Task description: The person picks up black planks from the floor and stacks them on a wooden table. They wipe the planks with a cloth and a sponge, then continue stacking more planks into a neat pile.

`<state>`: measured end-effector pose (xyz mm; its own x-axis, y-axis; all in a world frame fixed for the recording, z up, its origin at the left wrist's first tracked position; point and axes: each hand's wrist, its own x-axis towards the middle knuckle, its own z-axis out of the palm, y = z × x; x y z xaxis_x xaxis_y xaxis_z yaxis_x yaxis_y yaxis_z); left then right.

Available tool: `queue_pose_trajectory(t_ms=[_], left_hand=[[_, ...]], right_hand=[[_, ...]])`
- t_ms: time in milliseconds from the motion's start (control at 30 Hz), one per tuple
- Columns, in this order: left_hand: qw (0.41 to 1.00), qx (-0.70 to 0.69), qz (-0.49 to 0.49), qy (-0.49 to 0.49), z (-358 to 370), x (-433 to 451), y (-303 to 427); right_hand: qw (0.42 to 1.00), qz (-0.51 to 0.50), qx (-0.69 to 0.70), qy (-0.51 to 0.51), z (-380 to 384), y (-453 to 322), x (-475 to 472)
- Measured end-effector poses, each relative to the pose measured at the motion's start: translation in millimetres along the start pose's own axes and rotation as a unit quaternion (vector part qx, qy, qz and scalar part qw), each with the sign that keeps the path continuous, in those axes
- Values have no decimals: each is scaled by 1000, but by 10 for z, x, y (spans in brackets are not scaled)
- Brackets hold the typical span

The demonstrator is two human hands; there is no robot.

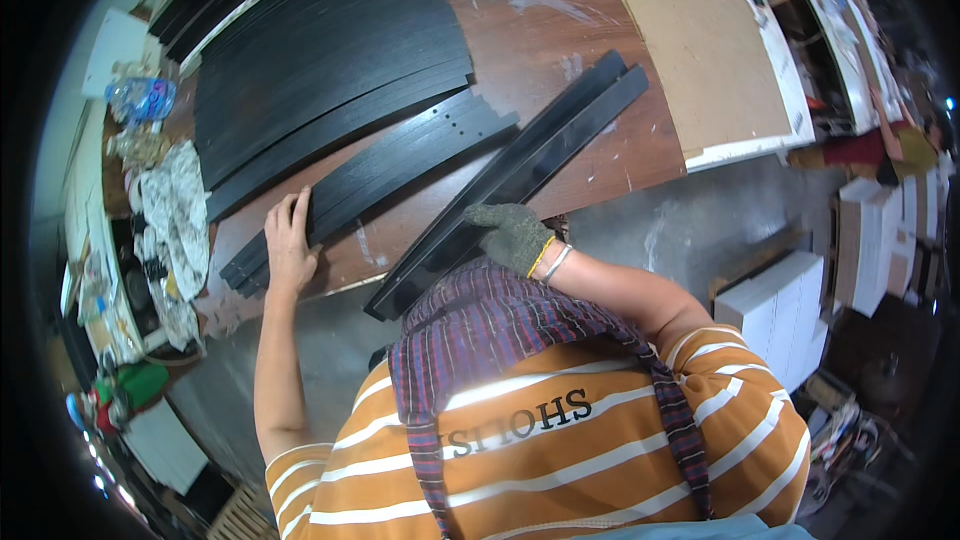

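My bare left hand (289,244) grips a small group of black slats (397,165) near their left end. Several small holes show near the slats' far right end. My right hand (517,238), in a dark grey knitted glove with a yellow cuff edge, holds a pair of long black rails (517,165). These rails lie diagonally over the table's front edge, their near end by my apron (480,330). The gloved thumb rests on top of them; its other fingers are partly hidden. Beyond the slats, a broad layer of black boards (330,67) lies side by side.
A brown wood-grain table (517,30) bears these pieces. Left of it are a stained cloth (172,217) and a plastic bottle (142,99). Brown cardboard (697,45) covers a surface at the right. Stacked white panels (780,315) stand on the floor; another person (862,150) is farther right.
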<state>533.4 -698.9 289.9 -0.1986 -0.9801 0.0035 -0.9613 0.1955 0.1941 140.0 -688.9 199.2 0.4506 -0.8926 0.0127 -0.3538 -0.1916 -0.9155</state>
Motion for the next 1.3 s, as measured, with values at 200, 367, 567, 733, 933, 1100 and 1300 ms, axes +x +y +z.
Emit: queue_pose_trajectory(t_ms=[200,367,567,733,933,1100,1300], left_hand=[[999,-19,39,-1,-148,381,-610],[996,53,41,53,-59,376,-526],[975,-91,14,200,-61,260,-328],[912,-380,-44,150,-176,279,116],[657,-752,-43,12,-263,442,1006],[571,-816,-79,37,-308,457,1243],[520,-838,-141,87,-175,173,1203]], right_hand=[[991,59,-17,116,279,-506,-85],[974,79,-74,200,-125,-936,-127],[956,17,39,290,-1094,-1319,6],[957,130,141,216,-1687,-1594,167],[985,151,-82,5,-1515,-1589,822],[951,148,-209,-176,-945,-1661,962],[958,120,-152,-211,-489,-1688,811]])
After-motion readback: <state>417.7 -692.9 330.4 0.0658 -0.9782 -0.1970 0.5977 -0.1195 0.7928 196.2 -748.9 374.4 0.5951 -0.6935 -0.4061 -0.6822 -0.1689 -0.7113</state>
